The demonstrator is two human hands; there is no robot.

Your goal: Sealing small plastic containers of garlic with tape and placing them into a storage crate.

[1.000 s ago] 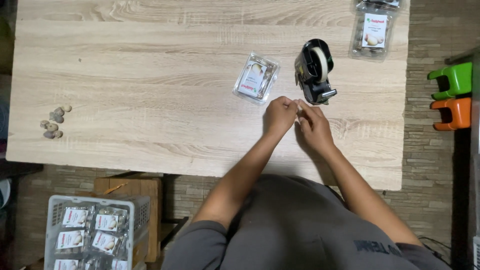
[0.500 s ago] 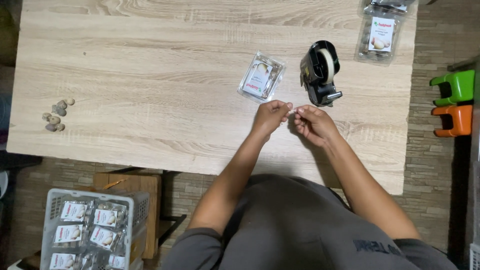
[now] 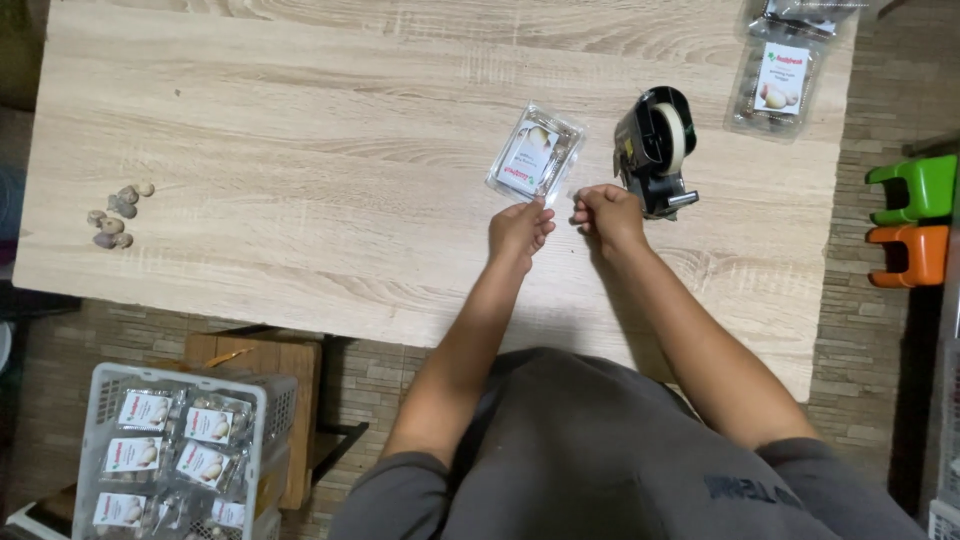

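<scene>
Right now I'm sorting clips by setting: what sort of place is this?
Probably a small home packing station: a tape dispenser, labelled clear packs on a wooden table, and a crate of finished packs.

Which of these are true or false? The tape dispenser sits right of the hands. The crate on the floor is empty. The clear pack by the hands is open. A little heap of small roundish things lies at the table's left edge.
1. The black tape dispenser stands just right of the hands: true, beside the right hand.
2. The grey crate on the floor is empty: false, it holds labelled packs.
3. The clear pack near the left hand is open: false, it lies shut, label up.
4. A small heap of roundish things lies near the table's left edge: true.
</scene>
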